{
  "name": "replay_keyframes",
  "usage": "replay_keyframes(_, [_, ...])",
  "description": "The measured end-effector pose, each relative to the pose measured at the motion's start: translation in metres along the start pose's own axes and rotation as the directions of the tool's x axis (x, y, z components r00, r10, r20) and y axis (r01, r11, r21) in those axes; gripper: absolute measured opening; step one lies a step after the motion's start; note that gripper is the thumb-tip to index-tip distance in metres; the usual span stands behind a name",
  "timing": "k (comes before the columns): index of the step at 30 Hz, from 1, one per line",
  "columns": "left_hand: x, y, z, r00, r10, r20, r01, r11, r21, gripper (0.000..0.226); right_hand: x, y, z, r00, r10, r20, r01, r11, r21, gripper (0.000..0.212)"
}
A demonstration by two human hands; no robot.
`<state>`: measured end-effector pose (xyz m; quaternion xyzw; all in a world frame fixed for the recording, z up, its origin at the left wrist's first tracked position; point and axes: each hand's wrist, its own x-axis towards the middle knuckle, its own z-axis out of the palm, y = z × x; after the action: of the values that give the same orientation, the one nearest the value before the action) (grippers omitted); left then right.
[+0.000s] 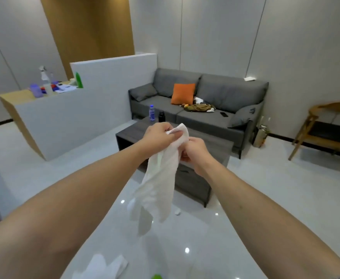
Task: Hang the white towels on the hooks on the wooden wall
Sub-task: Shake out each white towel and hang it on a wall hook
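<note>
Both forearms reached toward 12 o'clock. Left hand (159,135) and right hand (193,150) pinched a white towel (161,182) by its top, grip closed on cloth; it hung over the floor (265,198), a second towel (102,266) at 6 o'clock.

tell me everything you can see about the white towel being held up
The white towel is a soft, thin-looking cloth, plain white, bunched and crumpled, not spread flat. Its top end is gathered between both hands: the left hand pinches the upper corner, while the right hand has its grip on the cloth just below. The rest hangs loose, in uneven folds, with several drooping tails. It is in mid-air, in front of the dark coffee table and above the glossy floor, touching nothing but the hands.
</note>
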<state>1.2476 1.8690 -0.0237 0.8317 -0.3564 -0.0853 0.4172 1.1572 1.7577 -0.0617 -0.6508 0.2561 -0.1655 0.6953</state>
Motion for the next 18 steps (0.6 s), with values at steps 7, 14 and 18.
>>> replay_keyframes(7, [0.15, 0.047, 0.107, 0.984, 0.106, 0.146, -0.106, 0.994, -0.008, 0.021, 0.102, -0.023, -0.126, 0.963, -0.028, -0.267, -0.01, 0.99, -0.142, 0.02])
replay_keyframes(14, [0.312, 0.107, 0.189, 0.956, 0.242, 0.164, -0.23, 0.969, -0.087, 0.016, 0.211, -0.06, -0.258, 0.93, -0.139, -0.341, -0.013, 0.913, -0.408, 0.036])
replay_keyframes(18, [0.384, 0.141, 0.237, 0.955, 0.281, 0.1, -0.267, 0.955, -0.132, 0.013, 0.254, -0.062, -0.333, 0.884, -0.161, -0.438, -0.065, 0.887, -0.458, 0.032])
